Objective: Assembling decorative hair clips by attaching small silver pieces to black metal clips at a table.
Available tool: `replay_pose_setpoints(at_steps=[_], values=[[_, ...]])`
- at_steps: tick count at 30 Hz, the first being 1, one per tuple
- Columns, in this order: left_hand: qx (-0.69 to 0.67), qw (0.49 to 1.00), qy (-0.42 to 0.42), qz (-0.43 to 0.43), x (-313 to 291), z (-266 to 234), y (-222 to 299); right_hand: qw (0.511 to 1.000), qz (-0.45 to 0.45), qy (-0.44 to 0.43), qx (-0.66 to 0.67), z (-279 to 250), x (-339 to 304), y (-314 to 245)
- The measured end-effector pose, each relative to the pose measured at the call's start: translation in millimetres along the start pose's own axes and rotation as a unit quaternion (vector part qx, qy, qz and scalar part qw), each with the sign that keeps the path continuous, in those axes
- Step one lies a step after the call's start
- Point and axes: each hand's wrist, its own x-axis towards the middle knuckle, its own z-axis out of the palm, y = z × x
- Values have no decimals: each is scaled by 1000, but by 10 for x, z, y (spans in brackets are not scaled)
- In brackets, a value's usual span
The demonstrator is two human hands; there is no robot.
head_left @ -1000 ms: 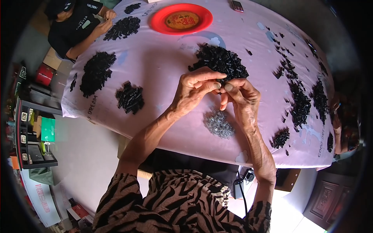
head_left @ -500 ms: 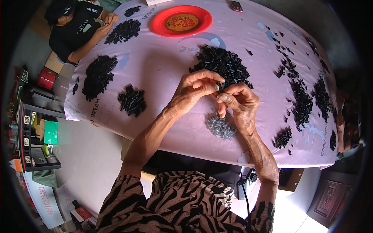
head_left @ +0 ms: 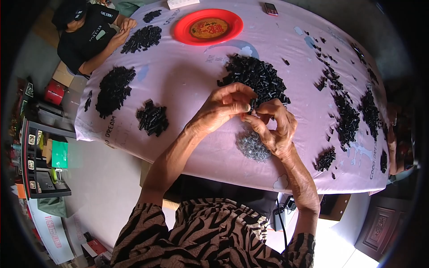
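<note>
My left hand pinches a small black plastic part between thumb and fingers. Right beside it, my right hand has its thumb and forefinger closed at the lower end of that part; whatever tiny thing they hold is too small to make out. Both hands are over the near edge of a large heap of small black parts. Under the right hand lies a pile of small clear, shiny pieces, partly covered by its fingers. A smaller pile of black parts sits left of my left forearm.
The pink-clothed table carries a red plate at the far side and a phone. More black heaps lie left, with scattered ones at right. A person in black sits far left. Shelves stand at left.
My right hand has shifted slightly left, its thumb now pointing up toward the part. The left hand stays nearly in place, still pinching the black part.
</note>
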Motion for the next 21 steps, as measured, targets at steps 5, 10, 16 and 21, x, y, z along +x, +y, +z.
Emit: replay_pose_setpoints(at_steps=[5,10,16,21], values=[[-44,998,-43,1,10,7,0,998,-22,-25,-56,-42,58,-55],[-77,994,-70,-17,-3,17,-8,996,1,-53,-68,-9,112,-69],[-82,995,-52,-31,0,61,-60,997,-16,-46,-67,-3,110,-25],[-68,994,-73,-35,28,46,-84,996,-31,-51,-70,-15,122,-44]])
